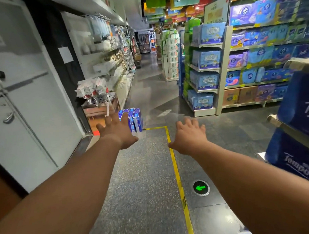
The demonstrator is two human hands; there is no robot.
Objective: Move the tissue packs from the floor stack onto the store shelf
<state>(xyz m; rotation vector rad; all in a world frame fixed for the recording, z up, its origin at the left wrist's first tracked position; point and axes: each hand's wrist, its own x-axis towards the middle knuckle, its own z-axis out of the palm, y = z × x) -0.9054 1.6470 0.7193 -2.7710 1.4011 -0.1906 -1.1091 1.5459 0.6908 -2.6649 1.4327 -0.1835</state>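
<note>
both arms out ahead of me over the aisle floor. left hand point(118, 131) is spread, fingers straight, palm down, holding nothing; it overlaps the near side of the tissue packs point(134, 120) in the view, and i cannot tell whether it touches them. right hand point(188, 136) is likewise spread flat, empty, hanging over the floor well apart from the left.

the packs stand on the floor point(141, 173) as a small blue and white block, several upright side by side, just past the far corner of the yellow tape point(175, 163) outline. a wooden crate point(101, 110) sits just beyond them on the left, next to a grey door point(29, 108).

to my right, close by, a shelf point(295, 135) edge with dark blue tempo packs point(305, 112) above and below it. further back on the right, store shelving point(223, 65) full of blue and purple tissue goods. a round green arrow marker point(201, 188) is set in the floor, beside the tape, between my forearms. the view is motion-blurred at the edges.
</note>
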